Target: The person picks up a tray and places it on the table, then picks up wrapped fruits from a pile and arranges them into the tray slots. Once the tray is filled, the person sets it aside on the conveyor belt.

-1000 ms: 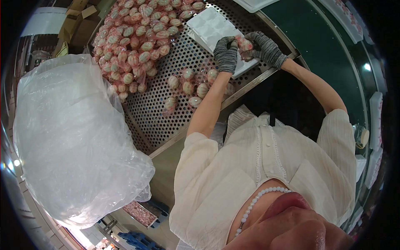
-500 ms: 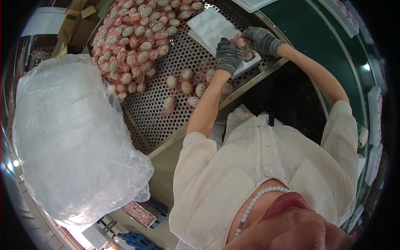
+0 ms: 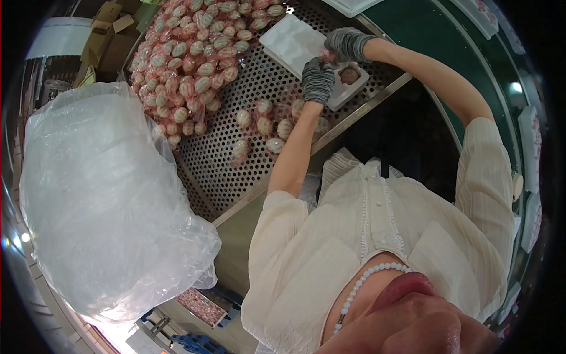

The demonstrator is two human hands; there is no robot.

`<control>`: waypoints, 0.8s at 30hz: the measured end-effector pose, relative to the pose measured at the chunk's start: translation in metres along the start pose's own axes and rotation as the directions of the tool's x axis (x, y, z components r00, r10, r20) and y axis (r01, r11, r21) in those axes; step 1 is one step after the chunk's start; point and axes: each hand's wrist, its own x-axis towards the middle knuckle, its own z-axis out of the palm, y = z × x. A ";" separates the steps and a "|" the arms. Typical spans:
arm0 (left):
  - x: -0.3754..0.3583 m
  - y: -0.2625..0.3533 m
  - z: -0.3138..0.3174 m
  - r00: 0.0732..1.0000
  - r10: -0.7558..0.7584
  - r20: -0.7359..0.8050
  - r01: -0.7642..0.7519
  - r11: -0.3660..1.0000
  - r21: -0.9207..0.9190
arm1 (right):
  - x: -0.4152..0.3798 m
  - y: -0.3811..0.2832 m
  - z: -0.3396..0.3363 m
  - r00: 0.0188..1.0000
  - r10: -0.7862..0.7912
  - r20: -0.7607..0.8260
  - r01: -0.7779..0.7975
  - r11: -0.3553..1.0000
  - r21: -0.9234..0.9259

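Note:
A white moulded tray (image 3: 295,41) lies on the perforated metal table (image 3: 224,159). One wrapped sweet (image 3: 349,75) sits in the tray's near corner pocket. My left hand (image 3: 318,79), in a grey knit glove, rests on the tray beside that pocket. My right hand (image 3: 346,44), also gloved, is over the tray and pinches a pink wrapped sweet (image 3: 326,55). A small group of wrapped sweets (image 3: 265,124) lies just below my left forearm.
A large heap of wrapped sweets (image 3: 188,53) covers the table's far left. A bulky clear plastic bag (image 3: 106,200) stands to the left. A green conveyor belt (image 3: 448,35) with white trays runs on the right. Cardboard boxes (image 3: 109,29) sit behind the table.
Both hands moved further up over the tray. One sweet now lies alone in the corner pocket, and my right hand has shifted left with another sweet.

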 end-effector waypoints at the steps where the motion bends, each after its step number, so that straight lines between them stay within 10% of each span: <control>1: -0.001 0.002 0.001 1.000 0.001 0.003 -0.001 1.000 -0.003 | -0.005 -0.007 0.002 0.995 0.020 -0.096 -0.021 1.000 -0.006; 3: -0.006 0.017 -0.004 0.980 -0.189 -0.057 0.168 0.951 -0.259 | -0.002 -0.012 0.004 0.982 0.036 -0.184 -0.038 0.999 -0.007; 6: -0.003 0.001 0.005 0.995 0.072 -0.068 -0.074 0.997 -0.033 | 0.006 -0.008 0.001 1.000 -0.006 -0.007 0.006 0.999 -0.044; 18: -0.007 0.006 0.000 0.987 0.079 -0.138 -0.081 0.997 -0.011 | -0.003 -0.003 0.013 0.990 0.113 -0.090 -0.101 0.987 0.128; 24: -0.002 0.022 -0.015 0.984 0.019 0.178 -0.077 0.941 0.329 | 0.011 -0.009 0.014 0.999 0.033 0.032 -0.032 0.999 -0.031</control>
